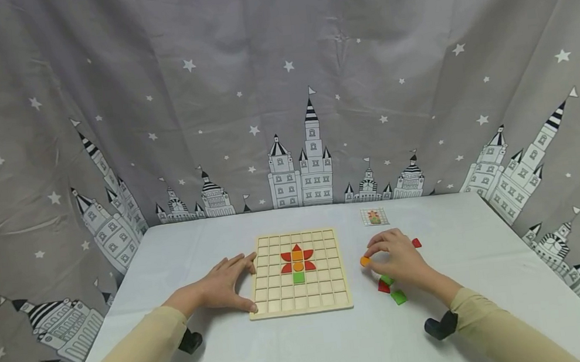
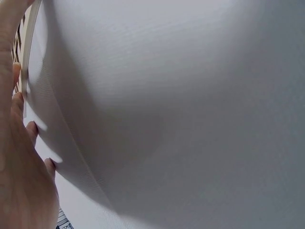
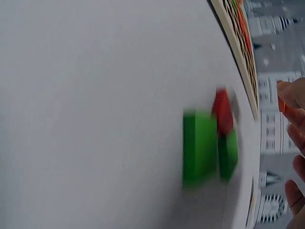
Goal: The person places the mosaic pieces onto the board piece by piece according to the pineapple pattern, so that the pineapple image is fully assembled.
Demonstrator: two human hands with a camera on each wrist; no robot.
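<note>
The orange piece is sitting pinched at the fingertips of your right hand, just right of the wooden grid board on the tabletop, while your left hand is resting spread against the board's left edge.

No words, numbers or brand marks can be read on anything in these views.

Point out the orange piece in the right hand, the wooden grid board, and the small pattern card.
orange piece [image 1: 365,261], head view, its visible face.
wooden grid board [image 1: 303,311], head view, near rim.
pattern card [image 1: 374,217], head view, its middle.
</note>
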